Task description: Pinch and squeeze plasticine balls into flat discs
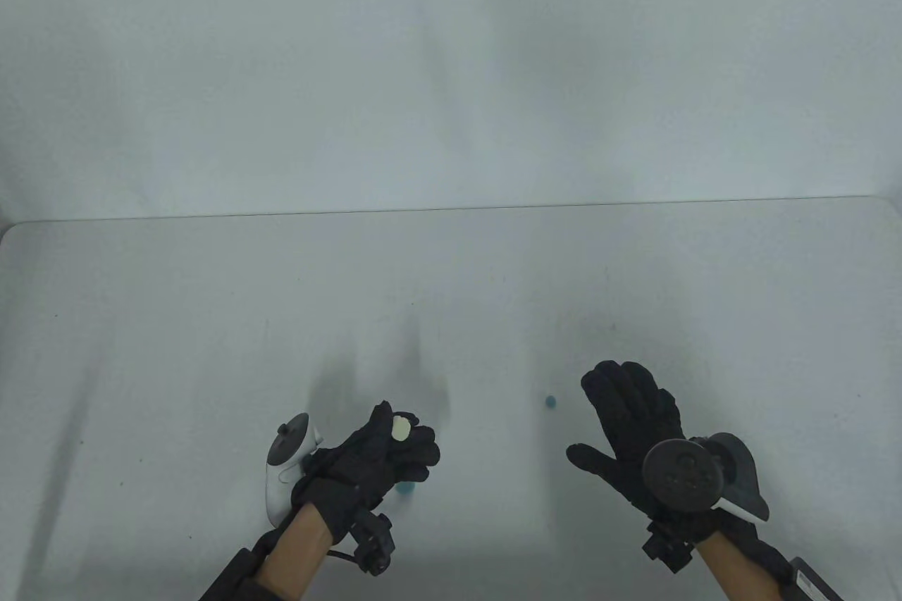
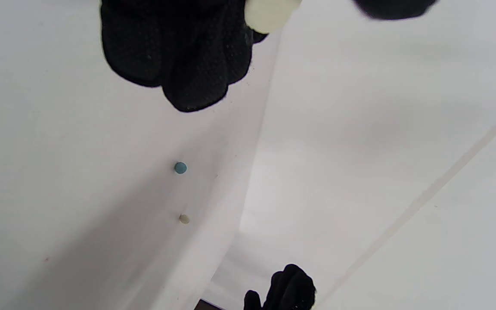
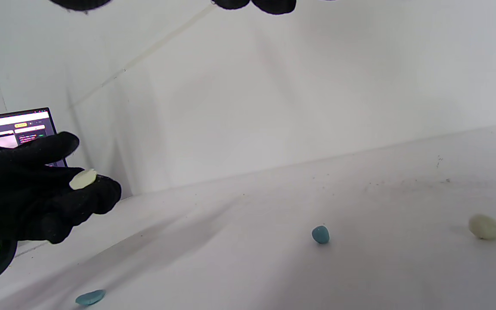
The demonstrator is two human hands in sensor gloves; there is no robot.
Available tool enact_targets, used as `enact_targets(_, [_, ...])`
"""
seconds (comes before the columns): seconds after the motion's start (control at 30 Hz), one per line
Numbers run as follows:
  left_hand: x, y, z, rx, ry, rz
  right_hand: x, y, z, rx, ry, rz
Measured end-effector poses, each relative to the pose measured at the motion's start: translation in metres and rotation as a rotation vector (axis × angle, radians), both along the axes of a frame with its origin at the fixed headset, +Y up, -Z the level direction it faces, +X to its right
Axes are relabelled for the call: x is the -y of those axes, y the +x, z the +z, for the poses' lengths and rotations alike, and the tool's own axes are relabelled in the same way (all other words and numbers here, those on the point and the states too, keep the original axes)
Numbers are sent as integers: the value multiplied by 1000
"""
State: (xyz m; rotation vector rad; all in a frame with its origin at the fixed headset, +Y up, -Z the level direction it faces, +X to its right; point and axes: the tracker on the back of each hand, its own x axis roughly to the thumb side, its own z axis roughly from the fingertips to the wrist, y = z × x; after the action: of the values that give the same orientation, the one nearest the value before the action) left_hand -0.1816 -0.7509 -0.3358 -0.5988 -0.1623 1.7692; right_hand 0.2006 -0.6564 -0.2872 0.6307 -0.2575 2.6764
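Note:
My left hand (image 1: 412, 437) pinches a flattened cream plasticine piece (image 1: 401, 428) between thumb and fingers, above the table near its front edge. The piece also shows in the left wrist view (image 2: 269, 13) and the right wrist view (image 3: 83, 178). A flat blue disc (image 1: 405, 486) lies on the table just below that hand and shows in the right wrist view (image 3: 90, 297). A small blue ball (image 1: 550, 402) lies between the hands. A cream ball (image 3: 485, 227) lies to the right of it; the table view does not show it. My right hand (image 1: 620, 411) is open and empty, fingers spread, right of the blue ball.
The white table (image 1: 211, 319) ends at a white back wall (image 1: 451, 65). A laptop screen (image 3: 11, 129) stands off to the left behind my left hand. Small dark specks dot the tabletop.

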Motion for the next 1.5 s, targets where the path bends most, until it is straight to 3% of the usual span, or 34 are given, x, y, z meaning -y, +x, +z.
enact_targets(0.13, [-2,-4,-1,-46,30,-125,-1,1,0,2,2,-7])
enact_targets(0.3, [-7,-2,-2,-13,65,-175,-2,1,1,-2,11,-10])
enact_targets(0.5, [-20,1,-5,-53,162,-458,-2,1,2,-8,20,-14])
enact_targets(0.7, [-25,7,-12,-87,177,-559,-3,1,3,-12,28,-18])
enact_targets(0.9, [-23,22,-25,-14,149,-621,-3,1,4,-16,36,-25])
enact_targets(1.03, [-20,34,-35,32,200,-817,-3,0,4,-22,36,-22])
enact_targets(1.23, [-11,46,-48,47,227,-970,-3,-1,5,-33,41,-18])
enact_targets(1.5, [-7,67,-55,241,307,-1192,-3,-1,6,-38,49,-22])
